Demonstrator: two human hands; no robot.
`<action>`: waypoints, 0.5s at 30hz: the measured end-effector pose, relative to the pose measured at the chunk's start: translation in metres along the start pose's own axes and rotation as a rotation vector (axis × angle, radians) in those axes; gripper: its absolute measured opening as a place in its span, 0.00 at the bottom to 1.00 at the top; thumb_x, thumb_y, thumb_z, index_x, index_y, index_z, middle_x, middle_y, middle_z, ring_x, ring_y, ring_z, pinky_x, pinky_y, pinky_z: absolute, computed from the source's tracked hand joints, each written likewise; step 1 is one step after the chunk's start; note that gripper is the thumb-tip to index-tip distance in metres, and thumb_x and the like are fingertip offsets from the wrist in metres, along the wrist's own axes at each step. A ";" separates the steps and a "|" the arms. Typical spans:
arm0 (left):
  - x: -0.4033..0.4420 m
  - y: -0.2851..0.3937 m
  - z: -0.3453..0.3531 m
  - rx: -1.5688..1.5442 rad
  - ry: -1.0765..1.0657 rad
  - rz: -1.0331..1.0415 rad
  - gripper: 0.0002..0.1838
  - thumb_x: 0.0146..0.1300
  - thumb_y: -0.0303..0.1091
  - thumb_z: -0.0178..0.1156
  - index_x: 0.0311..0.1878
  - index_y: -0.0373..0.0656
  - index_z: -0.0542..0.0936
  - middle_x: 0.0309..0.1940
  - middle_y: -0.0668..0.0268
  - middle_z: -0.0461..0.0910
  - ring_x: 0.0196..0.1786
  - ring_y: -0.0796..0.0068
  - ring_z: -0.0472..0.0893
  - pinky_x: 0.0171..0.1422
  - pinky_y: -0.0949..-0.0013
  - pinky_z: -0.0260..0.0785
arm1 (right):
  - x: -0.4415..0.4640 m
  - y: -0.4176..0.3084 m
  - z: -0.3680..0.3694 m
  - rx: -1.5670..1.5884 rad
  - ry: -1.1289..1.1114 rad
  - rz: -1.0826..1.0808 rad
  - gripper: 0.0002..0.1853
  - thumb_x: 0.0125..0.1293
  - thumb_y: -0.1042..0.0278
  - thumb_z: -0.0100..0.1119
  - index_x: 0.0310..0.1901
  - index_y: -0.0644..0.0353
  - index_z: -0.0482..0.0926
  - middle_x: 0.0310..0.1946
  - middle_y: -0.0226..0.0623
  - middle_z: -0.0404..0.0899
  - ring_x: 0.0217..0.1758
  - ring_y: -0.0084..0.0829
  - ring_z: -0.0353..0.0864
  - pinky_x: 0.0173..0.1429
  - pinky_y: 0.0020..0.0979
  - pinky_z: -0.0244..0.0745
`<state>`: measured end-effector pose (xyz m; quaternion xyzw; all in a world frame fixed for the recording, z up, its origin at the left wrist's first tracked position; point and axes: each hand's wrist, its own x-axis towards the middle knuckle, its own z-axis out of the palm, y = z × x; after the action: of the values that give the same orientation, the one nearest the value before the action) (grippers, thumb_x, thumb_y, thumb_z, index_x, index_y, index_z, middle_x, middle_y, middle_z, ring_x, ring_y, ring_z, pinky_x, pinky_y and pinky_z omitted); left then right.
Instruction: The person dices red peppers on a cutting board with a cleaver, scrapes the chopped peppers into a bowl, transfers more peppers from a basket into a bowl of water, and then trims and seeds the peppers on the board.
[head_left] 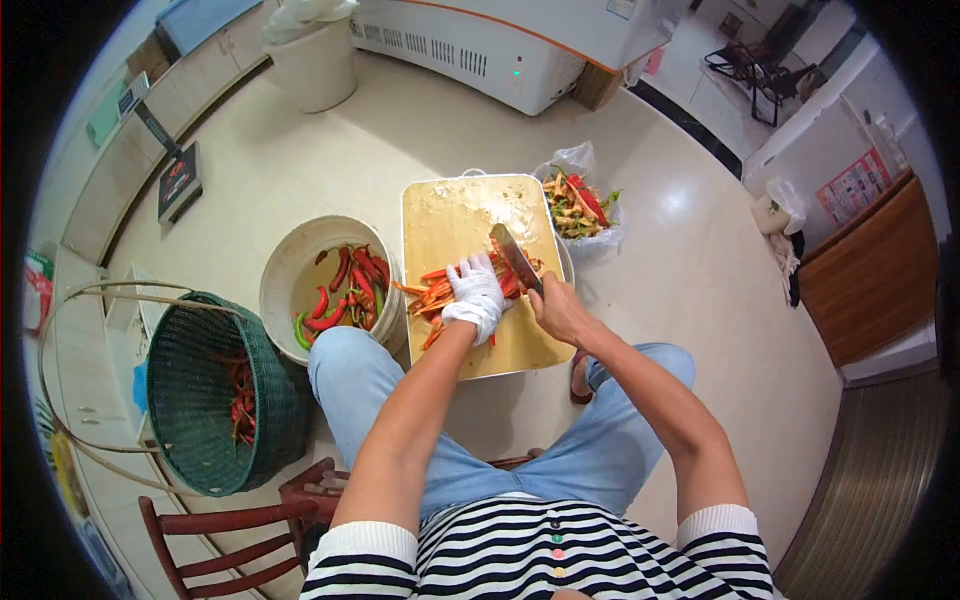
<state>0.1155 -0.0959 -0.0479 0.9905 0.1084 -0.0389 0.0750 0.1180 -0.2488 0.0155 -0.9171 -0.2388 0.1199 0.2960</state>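
Observation:
A wooden cutting board (470, 210) with a pale rim lies between my knees, on top of a container that is mostly hidden. My left hand (476, 293), in a white glove, bears down on a bunch of red chili peppers (433, 292), its fingers curved over them. Many of the peppers look sliced into strips. My right hand (562, 312) is wrapped around the handle of a cleaver (516, 258). The blade is tilted and stands close beside my left hand, over the peppers. Wet seeds and scraps cling to the board's far half.
Left of the board, a white bucket (282, 262) holds whole chilies; a green woven basket (280, 410) holds more. A clear bag (575, 158) of pepper scraps sits at the right. Farther off are a scale (180, 184), a bin (315, 75) and a white freezer (450, 55).

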 end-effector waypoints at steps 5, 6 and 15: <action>0.002 0.001 -0.003 -0.011 -0.096 0.000 0.53 0.38 0.62 0.71 0.63 0.39 0.60 0.58 0.58 0.65 0.63 0.60 0.61 0.69 0.45 0.47 | -0.026 -0.021 -0.028 -0.043 -0.059 0.053 0.16 0.65 0.66 0.51 0.37 0.76 0.65 0.27 0.70 0.74 0.35 0.64 0.76 0.39 0.51 0.71; 0.002 0.001 -0.002 -0.013 -0.097 0.003 0.53 0.38 0.62 0.71 0.63 0.39 0.60 0.58 0.58 0.65 0.63 0.60 0.61 0.69 0.45 0.47 | -0.027 -0.020 -0.029 -0.045 -0.059 0.056 0.16 0.65 0.66 0.51 0.37 0.76 0.65 0.27 0.70 0.74 0.35 0.64 0.76 0.39 0.51 0.71; 0.004 0.001 0.005 0.019 -0.046 0.015 0.54 0.37 0.60 0.71 0.63 0.39 0.60 0.57 0.58 0.64 0.61 0.58 0.62 0.68 0.44 0.47 | -0.009 -0.017 -0.021 -0.041 -0.202 0.179 0.15 0.66 0.64 0.51 0.38 0.73 0.66 0.25 0.64 0.75 0.31 0.61 0.77 0.35 0.48 0.72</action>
<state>0.1191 -0.0966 -0.0534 0.9908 0.0987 -0.0621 0.0682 0.1117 -0.2519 0.0433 -0.9239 -0.1869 0.2325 0.2396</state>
